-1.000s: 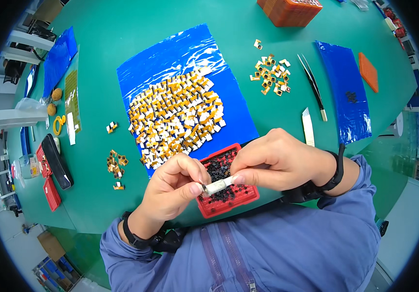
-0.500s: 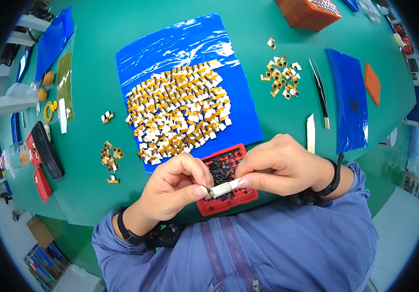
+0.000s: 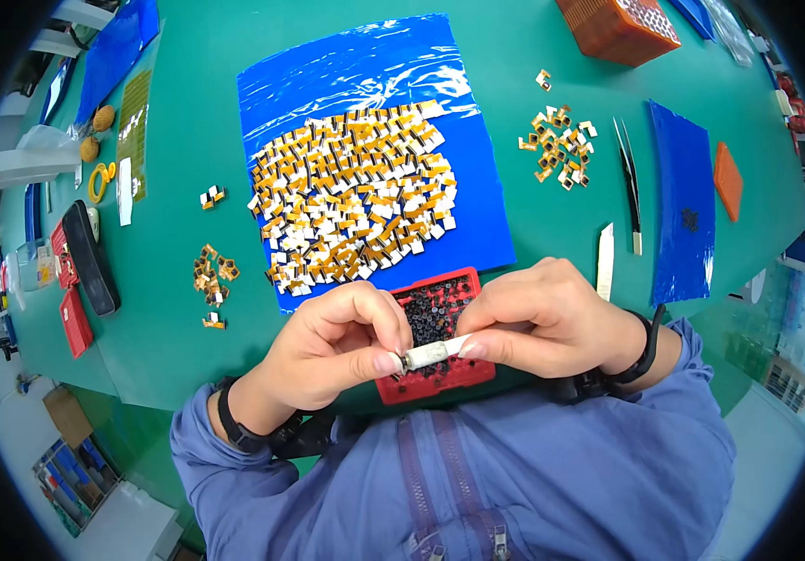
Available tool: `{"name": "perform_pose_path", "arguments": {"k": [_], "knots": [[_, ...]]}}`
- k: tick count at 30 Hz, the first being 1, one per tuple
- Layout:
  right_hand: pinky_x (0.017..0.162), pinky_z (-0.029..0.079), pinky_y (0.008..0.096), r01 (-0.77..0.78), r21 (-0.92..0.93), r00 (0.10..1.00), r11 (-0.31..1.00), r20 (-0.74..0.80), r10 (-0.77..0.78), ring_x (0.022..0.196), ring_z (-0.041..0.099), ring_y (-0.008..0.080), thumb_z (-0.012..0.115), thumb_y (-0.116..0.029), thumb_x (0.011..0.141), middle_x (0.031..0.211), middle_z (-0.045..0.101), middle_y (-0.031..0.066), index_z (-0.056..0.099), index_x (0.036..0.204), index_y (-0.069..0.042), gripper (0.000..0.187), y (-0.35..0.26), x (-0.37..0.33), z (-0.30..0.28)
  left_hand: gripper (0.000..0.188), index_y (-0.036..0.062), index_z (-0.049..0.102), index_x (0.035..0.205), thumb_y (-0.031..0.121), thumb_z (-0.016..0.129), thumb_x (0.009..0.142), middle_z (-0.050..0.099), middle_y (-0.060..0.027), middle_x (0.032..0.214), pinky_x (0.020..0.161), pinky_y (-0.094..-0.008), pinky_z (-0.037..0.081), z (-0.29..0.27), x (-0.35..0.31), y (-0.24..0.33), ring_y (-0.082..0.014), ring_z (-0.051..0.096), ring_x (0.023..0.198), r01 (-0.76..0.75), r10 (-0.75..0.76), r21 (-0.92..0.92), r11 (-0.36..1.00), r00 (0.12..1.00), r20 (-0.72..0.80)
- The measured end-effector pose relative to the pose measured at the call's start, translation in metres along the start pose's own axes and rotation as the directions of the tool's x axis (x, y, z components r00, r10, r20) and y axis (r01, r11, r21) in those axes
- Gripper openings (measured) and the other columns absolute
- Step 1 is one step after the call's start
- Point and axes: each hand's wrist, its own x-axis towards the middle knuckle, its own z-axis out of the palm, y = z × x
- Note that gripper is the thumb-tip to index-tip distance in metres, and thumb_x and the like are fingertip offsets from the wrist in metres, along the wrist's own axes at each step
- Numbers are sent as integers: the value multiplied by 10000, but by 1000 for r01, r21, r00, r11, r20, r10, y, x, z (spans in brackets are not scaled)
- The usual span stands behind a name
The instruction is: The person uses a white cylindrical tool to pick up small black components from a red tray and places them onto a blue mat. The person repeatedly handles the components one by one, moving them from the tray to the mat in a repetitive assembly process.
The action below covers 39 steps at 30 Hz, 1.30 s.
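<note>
L hand (image 3: 332, 341) pinching dark part (image 3: 403, 363) at tip of white rod (image 3: 430, 353), R hand (image 3: 547, 323) gripping rod; holds unchanged, step ongoing.

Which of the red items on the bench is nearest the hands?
The red tray of small black pieces, showing beneath the white stick between the left hand and right hand. The other red items lie far left, beside the long black object.
</note>
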Motion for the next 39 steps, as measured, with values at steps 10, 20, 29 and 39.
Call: {"name": "perform_pose_path", "arguments": {"k": [10,20,29,39], "knots": [[491,412,277,106,-79,991,991,-76,-112,527,525,159,697,-140,801,659,566,55,626,829,-21,141,0,1,-1,104,43,500,899,54,602,877,560,-64,875,726,-263,438,1,0,-4,-119,539,802,-9,8,34,999,1000,22],[493,373,248,5,4,1000,1000,14,-5,535,501,95,663,-106,838,642,577,24,615,872,-3,118,-1,-8,-1,108,43,480,920,72,581,894,579,-70,862,715,-255,461,2,-2,-6,-123,572,773,-29,26,48,998,998,53],[477,376,214,-45,55,997,997,72,41,540,516,61,663,-92,834,651,591,6,601,859,-12,104,-4,-9,-4,103,48,482,919,71,579,894,569,-59,849,712,-254,463,4,-3,-6,-122,578,775,-41,35,95,995,998,60],[520,421,251,77,-79,995,994,64,-72,560,559,114,619,-118,870,664,604,47,614,863,-3,115,2,-8,-4,94,43,486,920,64,573,895,565,-60,850,715,-257,466,4,-5,-6,-124,580,778,-42,33,147,988,998,62]]}}
